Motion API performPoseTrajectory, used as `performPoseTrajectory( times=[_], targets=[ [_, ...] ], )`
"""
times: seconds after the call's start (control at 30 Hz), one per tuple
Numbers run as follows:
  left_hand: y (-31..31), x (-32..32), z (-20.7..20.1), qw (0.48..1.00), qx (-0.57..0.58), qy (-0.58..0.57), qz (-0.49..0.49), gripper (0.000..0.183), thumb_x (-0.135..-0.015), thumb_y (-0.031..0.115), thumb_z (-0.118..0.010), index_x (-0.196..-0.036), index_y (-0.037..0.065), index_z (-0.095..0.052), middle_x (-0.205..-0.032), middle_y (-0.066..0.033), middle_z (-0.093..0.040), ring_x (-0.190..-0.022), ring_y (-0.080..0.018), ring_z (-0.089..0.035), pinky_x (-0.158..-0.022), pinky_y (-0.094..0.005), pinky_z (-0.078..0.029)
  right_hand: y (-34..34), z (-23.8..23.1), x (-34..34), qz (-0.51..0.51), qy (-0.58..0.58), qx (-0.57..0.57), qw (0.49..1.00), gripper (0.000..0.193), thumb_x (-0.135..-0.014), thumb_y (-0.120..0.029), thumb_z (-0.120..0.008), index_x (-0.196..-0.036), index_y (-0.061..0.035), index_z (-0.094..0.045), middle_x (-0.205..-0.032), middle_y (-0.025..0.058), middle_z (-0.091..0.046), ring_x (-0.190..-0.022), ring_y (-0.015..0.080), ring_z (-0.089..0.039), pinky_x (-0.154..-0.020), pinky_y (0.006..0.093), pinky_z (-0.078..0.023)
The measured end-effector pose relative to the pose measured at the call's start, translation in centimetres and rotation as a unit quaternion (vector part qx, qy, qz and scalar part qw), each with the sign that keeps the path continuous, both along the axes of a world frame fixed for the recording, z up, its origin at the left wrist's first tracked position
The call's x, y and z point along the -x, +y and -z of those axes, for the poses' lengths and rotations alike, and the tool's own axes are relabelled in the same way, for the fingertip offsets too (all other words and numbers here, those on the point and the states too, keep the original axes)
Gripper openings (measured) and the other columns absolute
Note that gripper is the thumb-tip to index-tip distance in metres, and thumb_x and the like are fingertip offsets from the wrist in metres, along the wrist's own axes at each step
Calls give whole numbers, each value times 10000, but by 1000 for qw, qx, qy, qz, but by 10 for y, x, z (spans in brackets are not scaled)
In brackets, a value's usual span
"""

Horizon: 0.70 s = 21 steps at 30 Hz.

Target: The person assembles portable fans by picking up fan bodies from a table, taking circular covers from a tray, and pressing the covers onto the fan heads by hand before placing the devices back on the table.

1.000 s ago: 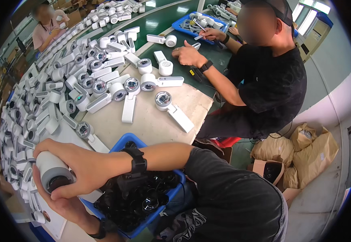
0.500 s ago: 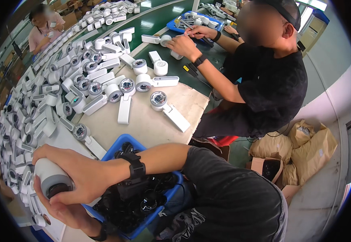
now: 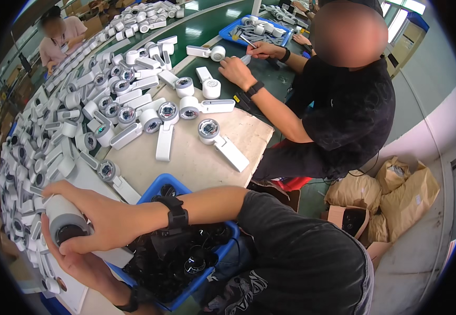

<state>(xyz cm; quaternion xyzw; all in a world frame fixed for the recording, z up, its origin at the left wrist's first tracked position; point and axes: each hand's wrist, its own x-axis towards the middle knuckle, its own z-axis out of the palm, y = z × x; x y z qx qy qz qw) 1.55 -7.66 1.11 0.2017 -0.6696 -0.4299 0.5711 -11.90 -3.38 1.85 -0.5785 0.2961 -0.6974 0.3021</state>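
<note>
My right hand (image 3: 110, 215) wraps over the top of a white handheld fan (image 3: 64, 214), its thumb pressed on the black round piece (image 3: 70, 233) at the grey-ringed end. From below, my left hand (image 3: 89, 270) closes around the same fan, its fingers partly hidden behind the round head. A white flat part, seemingly the fan's handle, sticks out between my hands. Beneath my right wrist stands a blue bin (image 3: 162, 181) full of glossy black parts (image 3: 186, 262). Beside my hands lies a large heap of similar white fans (image 3: 73, 113), several with open ends showing electronics.
A single fan (image 3: 222, 144) lies near the table's right edge (image 3: 264, 139). Across the corner a co-worker (image 3: 348, 100) handles a small part with a thin tool, near a blue tray (image 3: 228, 32). Brown paper sacks (image 3: 406, 197) stand on the floor at right. Another person (image 3: 62, 39) sits far left.
The held fan has tilted slightly, and a white flat part now shows between my hands. The co-worker's head has turned and their hands have shifted. My view has moved a little.
</note>
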Motion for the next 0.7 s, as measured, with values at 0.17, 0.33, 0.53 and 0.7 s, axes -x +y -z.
performPoseTrajectory(
  times=[0.17,0.33,0.53,0.7],
  targets=[
    [-4,11,-5,996,-67,37,-38,845,-893,622,-547,-1453,15,-367,-1412,-237,-411,-1224,-390,-516,-1027,-493,-440,-6,6,2,3,-10,9,1000,809,-846,-317,-727,-1446,3,-290,-1243,191,-495,-1107,313,-540,-920,366,-461],
    [-4,6,-1,999,-25,44,-20,859,-874,629,-566,-1455,34,-349,-1430,-221,-389,-1266,-377,-475,-1053,-504,-418,-9,7,7,32,69,85,993,633,-908,-241,-645,-1415,6,-358,-1229,176,-464,-1014,285,-535,-837,359,-475],
    [-6,-2,3,994,-86,66,3,858,-849,590,-636,-1430,37,-331,-1461,-225,-355,-1334,-364,-403,-1095,-491,-369,-4,5,3,48,128,69,988,606,-866,-219,-663,-1396,-41,-427,-1143,165,-480,-1013,312,-509,-839,367,-454],
    [-3,-5,3,995,-42,47,77,719,-917,454,-637,-1421,34,-344,-1428,-191,-391,-1295,-314,-440,-1094,-421,-364,-8,12,0,102,165,132,972,622,-847,-230,-664,-1400,-57,-440,-1139,192,-478,-1049,372,-472,-914,428,-401]
  ],
)
